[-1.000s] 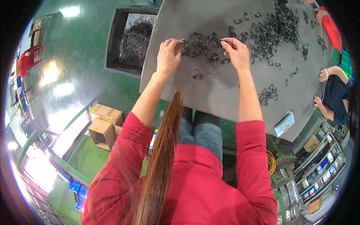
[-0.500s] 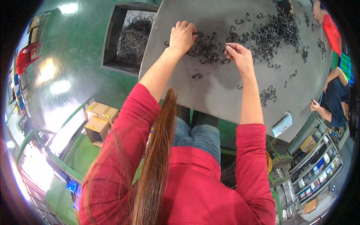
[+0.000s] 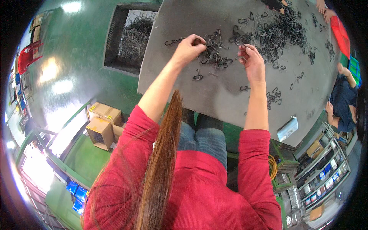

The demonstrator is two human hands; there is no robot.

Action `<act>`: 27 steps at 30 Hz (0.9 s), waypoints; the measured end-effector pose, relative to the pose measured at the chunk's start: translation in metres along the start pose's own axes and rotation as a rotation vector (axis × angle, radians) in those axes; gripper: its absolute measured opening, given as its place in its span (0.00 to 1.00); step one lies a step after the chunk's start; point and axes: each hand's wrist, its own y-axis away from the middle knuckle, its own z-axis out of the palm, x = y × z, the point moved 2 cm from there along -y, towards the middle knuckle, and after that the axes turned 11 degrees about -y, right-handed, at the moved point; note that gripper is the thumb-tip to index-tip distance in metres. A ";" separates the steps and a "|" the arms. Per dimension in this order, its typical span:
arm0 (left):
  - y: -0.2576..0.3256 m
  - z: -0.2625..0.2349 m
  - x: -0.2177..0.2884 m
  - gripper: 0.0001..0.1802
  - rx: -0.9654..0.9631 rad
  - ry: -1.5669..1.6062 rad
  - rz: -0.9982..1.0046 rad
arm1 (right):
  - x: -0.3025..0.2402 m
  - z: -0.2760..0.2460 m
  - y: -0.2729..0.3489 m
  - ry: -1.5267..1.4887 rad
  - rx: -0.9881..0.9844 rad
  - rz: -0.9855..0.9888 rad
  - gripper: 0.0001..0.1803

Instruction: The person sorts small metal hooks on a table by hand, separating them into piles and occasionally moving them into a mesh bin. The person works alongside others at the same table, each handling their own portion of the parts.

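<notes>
A grey table [image 3: 214, 96] carries a spread of small dark metal hooks. My left hand [image 3: 189, 46] is closed on a clump of these hooks [image 3: 212, 57] at the table's left part; one hook sticks out to its left. My right hand [image 3: 251, 59] is raised a little to the right, its fingers pinched on a single dark hook [image 3: 241, 46]. A denser heap of hooks [image 3: 280, 30] lies further back on the right. Loose hooks [image 3: 198, 76] lie scattered nearer me.
A dark bin [image 3: 132, 36] with tangled metal pieces stands left of the table. Cardboard boxes [image 3: 101, 126] sit on the green floor. A pale flat pouch [image 3: 288, 128] lies at the table's near right edge. Another person [image 3: 345, 103] sits at the right, and a red tray [image 3: 340, 34] is at the far right.
My left hand has pulled back toward me and to the left with a clump of hooks. My right hand has lifted off the pile with one hook.
</notes>
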 end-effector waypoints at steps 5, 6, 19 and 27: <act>0.002 0.036 0.002 0.17 0.385 -0.614 0.237 | -0.007 0.012 0.017 -0.473 -0.236 0.085 0.11; -0.002 0.035 0.002 0.17 0.372 -0.607 0.221 | -0.006 0.004 0.014 -0.344 -0.208 0.097 0.11; 0.035 -0.029 0.020 0.12 0.007 0.269 -0.108 | 0.031 -0.018 0.004 1.387 -0.114 -0.255 0.11; 0.053 -0.008 -0.001 0.10 0.107 0.552 -0.205 | 0.005 -0.051 0.022 0.746 -0.060 0.208 0.12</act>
